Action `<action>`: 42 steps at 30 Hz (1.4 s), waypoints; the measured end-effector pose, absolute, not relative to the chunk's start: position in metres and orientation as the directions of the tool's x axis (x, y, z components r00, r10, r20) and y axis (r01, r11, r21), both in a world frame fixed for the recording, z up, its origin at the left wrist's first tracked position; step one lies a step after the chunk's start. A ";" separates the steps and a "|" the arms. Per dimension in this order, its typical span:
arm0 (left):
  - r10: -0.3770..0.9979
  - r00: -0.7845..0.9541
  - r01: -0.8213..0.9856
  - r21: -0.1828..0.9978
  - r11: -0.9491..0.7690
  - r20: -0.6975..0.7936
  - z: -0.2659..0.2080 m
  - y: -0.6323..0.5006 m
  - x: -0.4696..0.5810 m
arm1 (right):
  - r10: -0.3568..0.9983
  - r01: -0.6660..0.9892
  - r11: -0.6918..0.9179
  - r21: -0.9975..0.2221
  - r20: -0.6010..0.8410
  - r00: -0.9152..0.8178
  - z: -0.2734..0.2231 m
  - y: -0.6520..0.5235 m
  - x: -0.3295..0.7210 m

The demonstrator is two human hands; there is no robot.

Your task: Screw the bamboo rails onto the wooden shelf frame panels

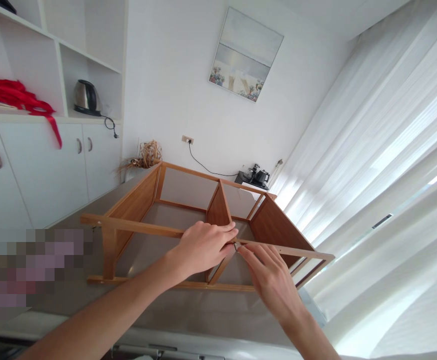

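A brown wooden shelf frame (143, 227) lies on its side on the table. My left hand (205, 245) is closed round the frame's near upper rail, where the middle shelf board (219, 207) meets it. Just to the right, my right hand (267, 265) pinches a small bent metal hex key (236, 247) against that joint. Most of the key is hidden by my fingers, so its full shape does not show.
Dried plants (149, 152) in a pot stand behind the frame's far left corner. A black kettle set (258, 176) is at the back, its cord running to a wall socket (187, 139). White cabinets (53, 165) line the left; curtains (372, 150) hang on the right.
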State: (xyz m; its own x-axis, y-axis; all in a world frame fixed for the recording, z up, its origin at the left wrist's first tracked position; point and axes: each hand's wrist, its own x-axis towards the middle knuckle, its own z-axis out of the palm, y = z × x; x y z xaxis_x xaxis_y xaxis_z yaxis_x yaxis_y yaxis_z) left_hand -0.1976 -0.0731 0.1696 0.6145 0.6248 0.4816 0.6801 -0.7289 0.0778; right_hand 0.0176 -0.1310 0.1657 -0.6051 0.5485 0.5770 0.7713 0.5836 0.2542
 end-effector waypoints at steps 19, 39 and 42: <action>0.629 0.606 0.686 0.081 -0.723 0.488 0.167 -0.070 -0.196 | 0.522 0.795 0.576 0.191 0.663 -0.537 0.143 -0.122 0.027; 0.593 0.632 0.679 0.011 -0.734 0.499 0.165 -0.068 -0.197 | 0.436 0.616 0.600 0.511 0.436 -0.787 0.193 -0.125 0.019; 0.590 0.634 0.676 0.011 -0.737 0.500 0.166 -0.069 -0.197 | 0.443 0.593 0.605 0.531 0.393 -0.805 0.195 -0.124 0.020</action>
State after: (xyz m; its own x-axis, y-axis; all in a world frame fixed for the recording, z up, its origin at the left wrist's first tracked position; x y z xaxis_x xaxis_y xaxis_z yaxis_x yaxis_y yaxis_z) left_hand -0.1971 -0.0692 0.1658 0.6344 0.5900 0.4995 0.6763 -0.7366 0.0111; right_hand 0.0197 -0.1239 0.1953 -0.8054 0.4434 0.3934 0.5928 0.6053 0.5313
